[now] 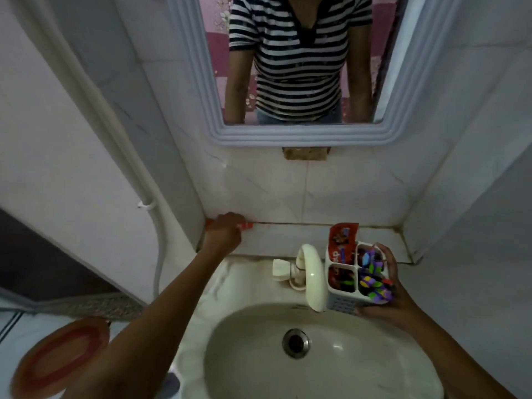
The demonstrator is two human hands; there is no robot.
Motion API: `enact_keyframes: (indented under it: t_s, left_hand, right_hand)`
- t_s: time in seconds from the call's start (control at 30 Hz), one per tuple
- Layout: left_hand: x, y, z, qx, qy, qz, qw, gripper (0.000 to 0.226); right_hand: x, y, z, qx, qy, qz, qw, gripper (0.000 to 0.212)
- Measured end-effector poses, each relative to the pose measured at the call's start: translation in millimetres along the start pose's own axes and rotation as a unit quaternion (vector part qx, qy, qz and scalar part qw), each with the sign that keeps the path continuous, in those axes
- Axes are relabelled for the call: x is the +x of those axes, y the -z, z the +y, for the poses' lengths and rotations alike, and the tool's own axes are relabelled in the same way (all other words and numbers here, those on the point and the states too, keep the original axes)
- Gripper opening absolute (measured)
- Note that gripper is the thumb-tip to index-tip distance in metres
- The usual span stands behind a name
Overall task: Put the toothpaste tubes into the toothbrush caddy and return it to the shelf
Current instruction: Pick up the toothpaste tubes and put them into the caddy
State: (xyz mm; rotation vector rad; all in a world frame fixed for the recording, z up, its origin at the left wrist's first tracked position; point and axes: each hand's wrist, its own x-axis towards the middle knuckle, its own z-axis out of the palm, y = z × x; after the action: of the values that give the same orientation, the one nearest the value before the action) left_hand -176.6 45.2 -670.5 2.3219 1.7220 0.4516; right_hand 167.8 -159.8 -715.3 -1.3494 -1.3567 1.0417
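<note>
A white four-compartment toothbrush caddy (pixel 336 300) is held above the sink's right rear corner by my right hand (pixel 388 300), which wraps its right side and bottom. A red toothpaste tube (pixel 342 237) stands up out of its rear left compartment, another red tube lies low in the front left one, and purple-green toothbrushes fill the right compartments. On the tiled shelf (pixel 288 237) at the far left, my left hand (pixel 223 234) is closed over a red toothpaste tube (pixel 247 225) lying against the wall; only the tube's ends show.
A cream tap (pixel 311 275) stands right beside the caddy's left side. Below is the sink basin (pixel 259 355) with its drain. A framed mirror (pixel 299 133) hangs above the shelf. A white pipe (pixel 155 243) runs down the left wall; an oval mat (pixel 57 361) lies on the floor.
</note>
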Motion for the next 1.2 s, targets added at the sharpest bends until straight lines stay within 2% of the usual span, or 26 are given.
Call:
enact_keyframes:
  t_s: [0.07,0.1,0.17,0.3,0.43,0.47,0.53,0.63,0.7,0.77,0.83,0.93,1.03,1.2]
  left_hand:
    - [12,-6,-18,0.098,0.036,-0.099,0.99,0.04]
    - [17,-9,-26,0.138,0.039,-0.122,0.982,0.044]
    - [24,-12,-35,0.205,0.028,-0.132,0.969,0.045]
    - [28,-18,-36,0.265,-0.019,-0.147,0.953,0.04]
    - [29,-22,-27,0.152,-0.038,-0.151,0.976,0.034]
    - [28,-21,-24,0.11,-0.034,-0.138,0.984,0.032]
    - [23,-11,-11,0.007,-0.039,-0.059,0.997,0.027]
    - [4,29,31,-0.122,-0.109,0.049,0.985,0.028]
    - [-8,66,66,-0.194,-0.157,0.049,0.967,0.033]
    - [-19,100,99,-0.22,-0.21,0.002,0.953,0.036]
    - [-24,121,128,-0.177,-0.264,-0.076,0.945,0.035]
    - [-29,119,168,-0.013,-0.326,-0.157,0.932,0.028]
    - [-37,89,193,0.119,-0.355,-0.165,0.913,0.025]
    - [-49,43,213,0.207,-0.382,-0.166,0.885,0.028]
  right_hand:
    - [1,0,1,0.001,-0.006,-0.005,1.0,0.147]
    - [1,1,1,-0.01,-0.009,-0.004,1.0,0.145]
    - [0,2,5,-0.037,-0.013,-0.002,0.999,0.139]
    - [-1,5,9,-0.069,0.001,0.001,0.998,0.14]
    - [-2,5,10,-0.074,-0.009,0.003,0.997,0.141]
    - [-1,5,11,-0.071,-0.015,0.004,0.997,0.14]
    - [-1,5,13,-0.062,-0.028,0.006,0.998,0.139]
    - [-1,5,11,-0.052,-0.039,0.008,0.998,0.141]
    - [-1,4,11,-0.055,-0.044,0.011,0.997,0.141]
    - [-1,4,8,-0.061,-0.048,0.015,0.997,0.141]
    - [-1,4,7,-0.066,-0.048,0.016,0.997,0.141]
    - [-1,4,5,-0.057,-0.045,0.014,0.997,0.141]
    - [-1,3,5,-0.039,-0.034,0.009,0.999,0.137]
    - [-2,2,6,-0.002,-0.034,0.009,0.999,0.134]
